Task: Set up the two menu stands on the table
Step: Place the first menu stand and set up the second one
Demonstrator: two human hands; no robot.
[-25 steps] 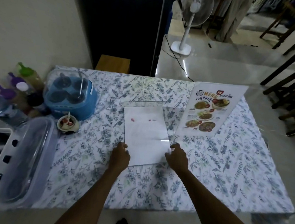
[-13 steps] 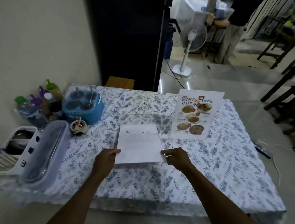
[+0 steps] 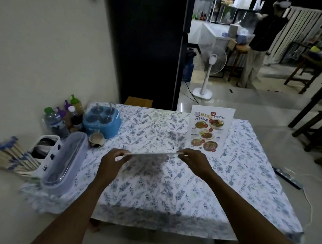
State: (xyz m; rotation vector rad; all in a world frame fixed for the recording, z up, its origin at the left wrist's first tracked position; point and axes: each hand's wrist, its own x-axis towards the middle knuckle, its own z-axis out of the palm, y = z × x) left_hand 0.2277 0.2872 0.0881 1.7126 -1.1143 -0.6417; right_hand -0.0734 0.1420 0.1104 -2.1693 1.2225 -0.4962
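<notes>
Table (image 3: 247, 186): covered in a floral cloth, with condiments and boxes along its left edge.
First stand (image 3: 210, 132): upright on the far right side, printed face toward the camera.
Second stand (image 3: 152, 153): held edge-on above the table's middle, just in front of and left of the first, long axis running left to right between the hands.
Left hand (image 3: 113, 159): pinched on its left end.
Right hand (image 3: 192, 160): pinched on its right end, the hand nearer the first stand.
Next, likely: tip it upright and set it down.

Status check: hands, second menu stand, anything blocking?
Left hand and right hand pinch second menu stand edge-on above table. First menu stand upright. Nothing blocking.
</notes>
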